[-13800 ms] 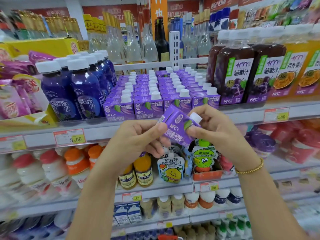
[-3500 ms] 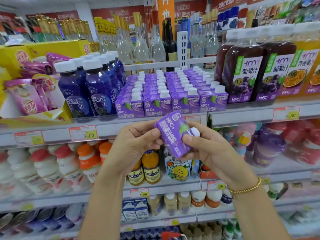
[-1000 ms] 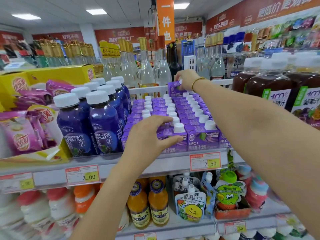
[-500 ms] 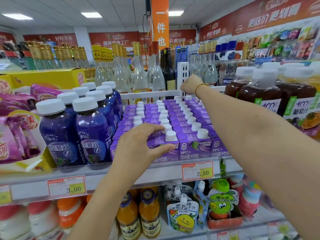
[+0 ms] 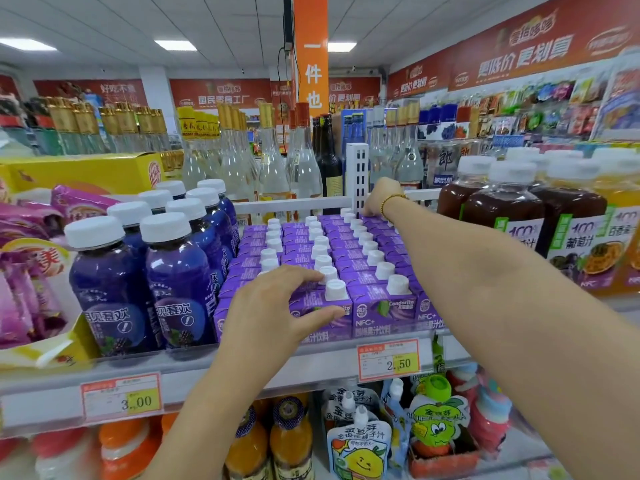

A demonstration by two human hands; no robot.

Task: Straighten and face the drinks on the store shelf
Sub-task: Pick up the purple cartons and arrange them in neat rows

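Purple juice cartons with white caps stand in several rows running front to back on the shelf. My left hand rests on the front cartons at the left of the block, fingers spread over their tops and thumb against a front face. My right arm reaches over the rows to the back. My right hand is at the rear rail, its fingers curled down onto the last carton of the right-hand rows.
Blue bottles stand tight against the cartons' left, dark juice bottles on the right. A white rail and slotted post close the back, with glass bottles beyond. Pouches and orange bottles fill the shelf below.
The carton held in both hands earlier has been carried to the back by my right hand and set down into the rear of the rows. My left hand stays on the front cartons.
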